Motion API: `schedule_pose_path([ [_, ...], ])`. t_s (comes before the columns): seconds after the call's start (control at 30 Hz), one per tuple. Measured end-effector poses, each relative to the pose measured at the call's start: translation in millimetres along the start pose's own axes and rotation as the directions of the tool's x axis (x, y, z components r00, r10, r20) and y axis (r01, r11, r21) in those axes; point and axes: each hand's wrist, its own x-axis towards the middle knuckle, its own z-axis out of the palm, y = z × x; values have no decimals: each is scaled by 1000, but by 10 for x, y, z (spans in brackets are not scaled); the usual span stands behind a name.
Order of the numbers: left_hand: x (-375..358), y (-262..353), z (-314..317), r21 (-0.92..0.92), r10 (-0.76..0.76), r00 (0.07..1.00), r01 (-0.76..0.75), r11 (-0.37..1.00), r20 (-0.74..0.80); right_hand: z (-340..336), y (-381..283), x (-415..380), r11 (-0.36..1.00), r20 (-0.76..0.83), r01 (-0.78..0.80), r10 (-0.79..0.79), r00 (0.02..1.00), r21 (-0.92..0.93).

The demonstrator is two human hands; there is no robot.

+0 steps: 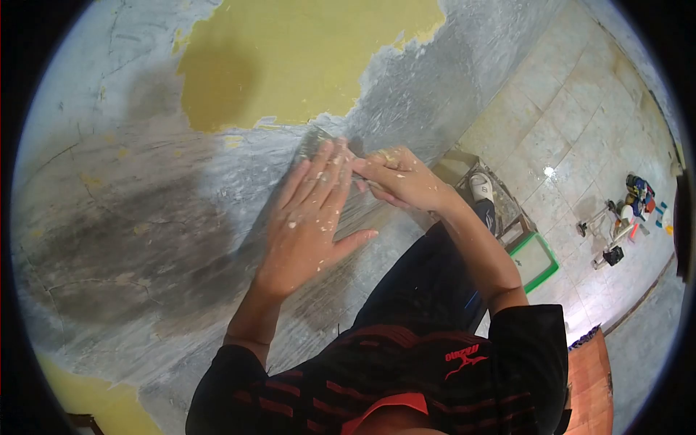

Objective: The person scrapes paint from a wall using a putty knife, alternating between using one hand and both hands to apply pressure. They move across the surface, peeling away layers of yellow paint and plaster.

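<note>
My right hand (402, 177) is closed around the handle of a scraper, most of which is hidden by my fingers. The scraper's blade (317, 136) shows past my left fingertips, against the wall near the lower edge of the yellow paint (290, 61). My left hand (308, 217) lies flat with its fingers stretched out, their tips over the blade, the thumb pointing aside. Pale paint flecks stick to both hands. Around them the bared wall (181, 174) is grey and scratched, with dark patches and cracks.
A shoe (481, 186) stands on a stand or frame beside the wall, and a green-rimmed tray (536, 262) is near it. On the tiled floor (573, 109) lies a pile of mixed items (627, 217). An orange sheet (591, 377) is at lower right.
</note>
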Motion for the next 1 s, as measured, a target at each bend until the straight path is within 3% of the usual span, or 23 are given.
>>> schedule_pose_path([
  [0.07,-20,38,-236,89,-40,998,44,995,-42,128,-179,54,995,51,59,-63,997,75],
  [0.2,-16,17,-281,38,-22,999,23,999,-39,152,-131,-41,995,12,87,-88,996,47],
  [0.27,-27,-44,-102,-53,29,1000,-28,998,11,59,-20,-51,999,-10,-22,23,1000,39],
  [0.37,-48,-31,-249,15,18,998,-17,1000,-57,163,-212,-20,997,8,75,-75,997,10],
  [0.5,-45,-1,-446,37,-7,999,8,999,-37,212,-278,-7,997,19,64,-64,998,35],
  [0.57,-33,-44,-306,-64,38,999,-37,997,7,129,-132,-80,998,-37,-43,45,998,56],
  [0.77,-35,-4,-428,8,2,999,-2,1000,-44,291,-318,-5,995,5,11,-12,1000,101],
  [0.83,-45,4,-443,15,-12,999,13,1000,-44,211,-285,-60,997,3,-17,16,1000,70],
  [0.9,-27,-21,-353,-96,20,999,-23,995,-34,128,-252,-75,999,-26,-40,40,999,15],
  [1.0,-38,-54,-318,-24,15,998,-16,1000,-58,191,-259,38,999,-46,40,-40,998,-3],
])
